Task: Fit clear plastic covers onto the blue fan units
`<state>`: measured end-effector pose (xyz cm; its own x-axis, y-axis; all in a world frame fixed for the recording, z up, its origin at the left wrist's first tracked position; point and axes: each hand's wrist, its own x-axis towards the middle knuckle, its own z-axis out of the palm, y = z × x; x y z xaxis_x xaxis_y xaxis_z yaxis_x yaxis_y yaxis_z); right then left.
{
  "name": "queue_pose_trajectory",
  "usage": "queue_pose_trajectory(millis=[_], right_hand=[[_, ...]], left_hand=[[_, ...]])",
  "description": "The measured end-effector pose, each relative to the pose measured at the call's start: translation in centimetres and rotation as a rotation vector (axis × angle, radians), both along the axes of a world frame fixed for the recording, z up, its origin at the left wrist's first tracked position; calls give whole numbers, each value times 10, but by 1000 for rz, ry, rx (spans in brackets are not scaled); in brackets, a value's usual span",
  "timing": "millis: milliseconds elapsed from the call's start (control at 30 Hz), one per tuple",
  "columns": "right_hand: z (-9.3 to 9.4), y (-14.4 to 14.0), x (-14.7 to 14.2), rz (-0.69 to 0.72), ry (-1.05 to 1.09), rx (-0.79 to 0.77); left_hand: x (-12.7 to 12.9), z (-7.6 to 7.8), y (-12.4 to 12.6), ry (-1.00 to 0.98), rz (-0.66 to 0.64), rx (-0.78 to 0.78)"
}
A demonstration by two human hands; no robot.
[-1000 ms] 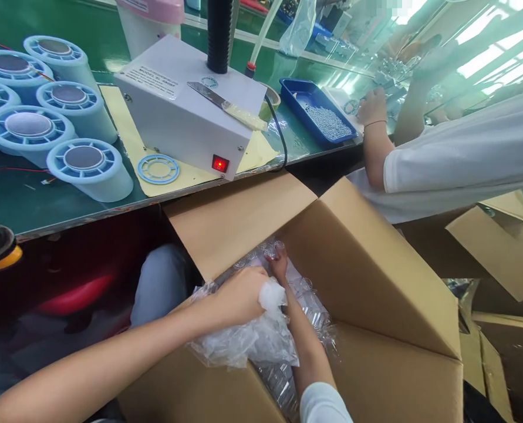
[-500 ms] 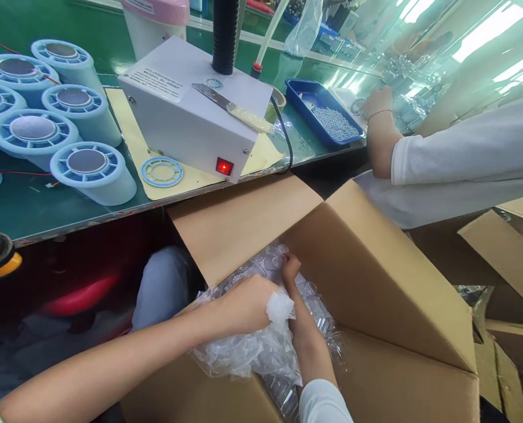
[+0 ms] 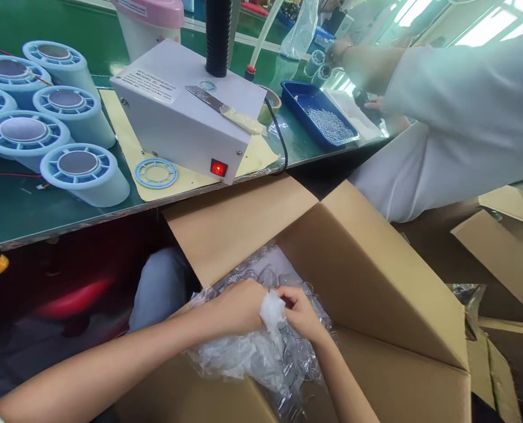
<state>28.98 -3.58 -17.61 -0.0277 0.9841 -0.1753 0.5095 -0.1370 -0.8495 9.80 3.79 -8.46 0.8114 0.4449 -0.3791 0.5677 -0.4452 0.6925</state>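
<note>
An open cardboard box [image 3: 375,276] stands below the bench edge, lined with a clear plastic bag [image 3: 247,355] full of small clear plastic parts [image 3: 265,273]. My left hand [image 3: 239,305] is closed around the bunched neck of the bag at the box's near-left rim. My right hand [image 3: 300,311] pinches the same white bunched plastic from the right, touching my left hand.
A white machine [image 3: 186,111] with a lit red switch and a knife on top sits on the green bench [image 3: 19,211]. Several pale blue cylinders [image 3: 80,170] stand at left. A blue tray [image 3: 318,114] of small beads lies to the right. A co-worker in white [image 3: 459,129] reaches over the bench. More cardboard [image 3: 503,247] lies at right.
My right hand has come up out of the box and now meets my left hand at the bag's bunched neck. The co-worker's arm has lifted and reached farther across the bench.
</note>
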Motion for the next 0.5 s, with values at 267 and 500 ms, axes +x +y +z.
queue_pose_trajectory(millis=[267,500], right_hand=[[-97,93,-15,-155,-187,67],[-100,47,9,-292,-386,54]], left_hand=[[-5,4,-1,-10,-72,37],[-3,-5,-2,-42,-123,62]])
